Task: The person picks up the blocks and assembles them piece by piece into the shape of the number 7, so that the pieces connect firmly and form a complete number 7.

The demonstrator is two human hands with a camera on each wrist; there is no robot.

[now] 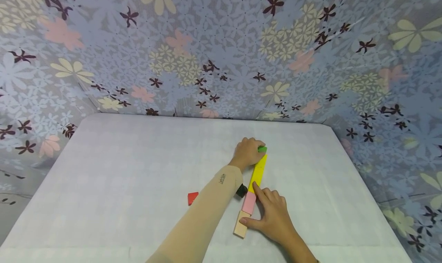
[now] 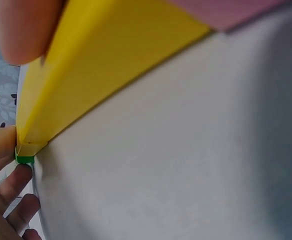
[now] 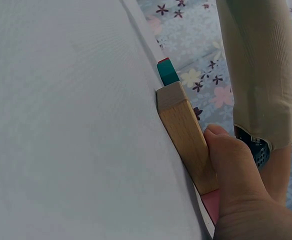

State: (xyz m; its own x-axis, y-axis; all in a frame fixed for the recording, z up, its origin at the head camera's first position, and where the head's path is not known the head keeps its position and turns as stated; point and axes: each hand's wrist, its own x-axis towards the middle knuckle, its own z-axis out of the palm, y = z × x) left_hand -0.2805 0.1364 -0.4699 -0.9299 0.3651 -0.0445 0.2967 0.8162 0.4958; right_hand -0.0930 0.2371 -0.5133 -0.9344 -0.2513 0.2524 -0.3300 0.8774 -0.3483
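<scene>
A row of blocks runs away from me on the white cloth: plain wood, pink, long yellow and green. At its far end my left hand pinches the green block between thumb and fingers. In the left wrist view its fingers lie at that block, against the yellow block's end. My right hand spans the near part, thumb on the wooden block, index fingertip on the yellow block beside the pink one. The right wrist view shows the right thumb along the wooden block.
A red piece lies left of the row, partly behind the left sleeve. A black wrist camera hangs under the left forearm, close beside the row. Flowered fabric rises behind the table's far edge.
</scene>
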